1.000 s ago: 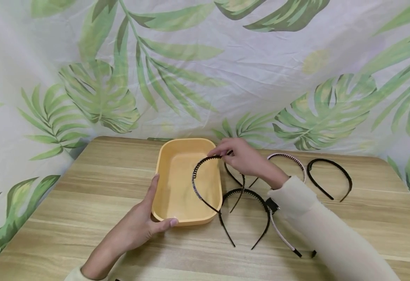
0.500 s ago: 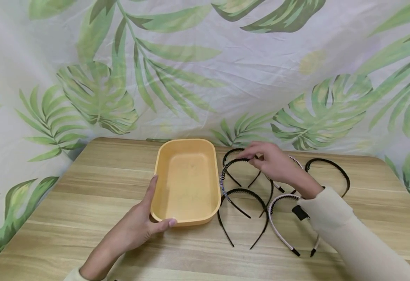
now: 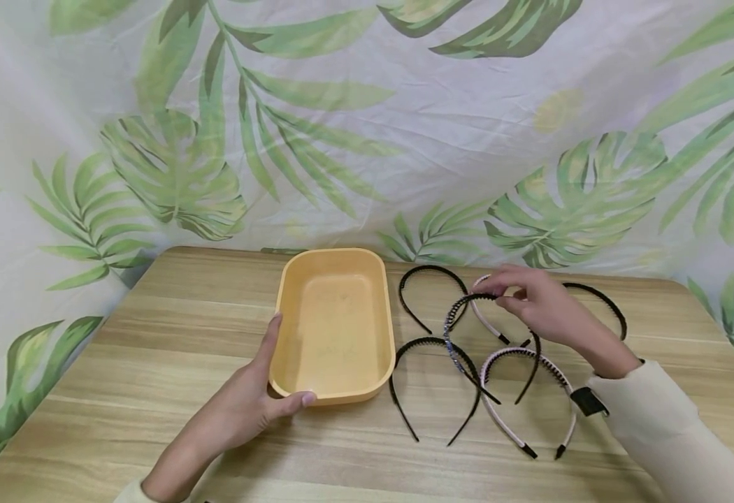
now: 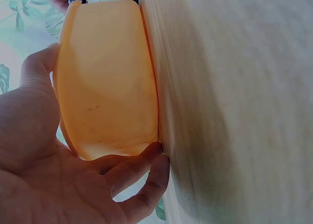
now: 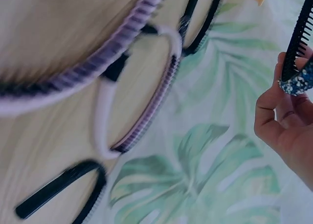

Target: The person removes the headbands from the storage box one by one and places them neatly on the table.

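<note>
At the front left corner of an orange-yellow plastic box [image 3: 391,335], my left hand [image 3: 247,402] holds it, thumb on one side and fingers round the other. The left wrist view shows the box's outer wall [image 4: 107,77] against this hand. Over the headbands on the right, my right hand [image 3: 543,307] pinches the top of a black toothed headband [image 3: 449,335] with a glittery blue section. That glitter shows on the headband [image 5: 297,83] in the right wrist view. Its ends hang down in front of a pink headband [image 3: 495,417].
Two black headbands [image 3: 430,267] [image 3: 426,340] lie right of the box, one behind the other. A second pink headband [image 3: 488,323] is partly hidden behind my right hand. Farther right lies another black headband [image 3: 607,302]. A leaf-print cloth [image 3: 342,140] hangs behind the wooden table [image 3: 153,370].
My right hand has carried the glittery headband from over the box's right rim to the right, above the other headbands. The left hand and the box have stayed in place.
</note>
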`<state>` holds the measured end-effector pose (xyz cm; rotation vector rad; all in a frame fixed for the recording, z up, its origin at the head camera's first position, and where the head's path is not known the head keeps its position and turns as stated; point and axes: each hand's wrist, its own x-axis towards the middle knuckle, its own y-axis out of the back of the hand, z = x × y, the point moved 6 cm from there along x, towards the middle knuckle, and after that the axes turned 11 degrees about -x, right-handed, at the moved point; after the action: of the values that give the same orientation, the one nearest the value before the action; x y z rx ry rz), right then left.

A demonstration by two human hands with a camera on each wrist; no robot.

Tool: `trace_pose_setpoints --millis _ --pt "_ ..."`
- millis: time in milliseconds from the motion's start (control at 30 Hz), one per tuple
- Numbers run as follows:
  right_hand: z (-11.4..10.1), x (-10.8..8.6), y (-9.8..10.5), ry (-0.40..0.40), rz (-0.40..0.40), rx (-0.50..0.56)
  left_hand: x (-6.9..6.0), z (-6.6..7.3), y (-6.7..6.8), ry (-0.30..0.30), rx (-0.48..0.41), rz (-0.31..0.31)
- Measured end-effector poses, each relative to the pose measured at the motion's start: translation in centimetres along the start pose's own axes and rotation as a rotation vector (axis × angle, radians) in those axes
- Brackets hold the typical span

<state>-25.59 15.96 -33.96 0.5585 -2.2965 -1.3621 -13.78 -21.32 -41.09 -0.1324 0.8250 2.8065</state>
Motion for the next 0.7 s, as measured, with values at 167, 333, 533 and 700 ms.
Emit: trace_pose_setpoints --millis 167,333,533,700 --pt "1.8 -1.5 0.7 -0.03 0.019 -0.036 0.0 0.0 0.0 0.001 0.003 -0.003" --pt "3.2 -2.6 1.0 -0.048 0.014 -0.064 0.0 0.0 0.1 0.003 0.004 0.002" --pt "4.4 -3.8 1.2 -0.043 0.03 -0.063 0.0 0.0 0.1 -0.003 0.011 0.005" --pt "5.5 -5.1 1.4 -0.067 0.014 -0.075 0.1 0.0 0.1 0.005 -0.005 0.006"
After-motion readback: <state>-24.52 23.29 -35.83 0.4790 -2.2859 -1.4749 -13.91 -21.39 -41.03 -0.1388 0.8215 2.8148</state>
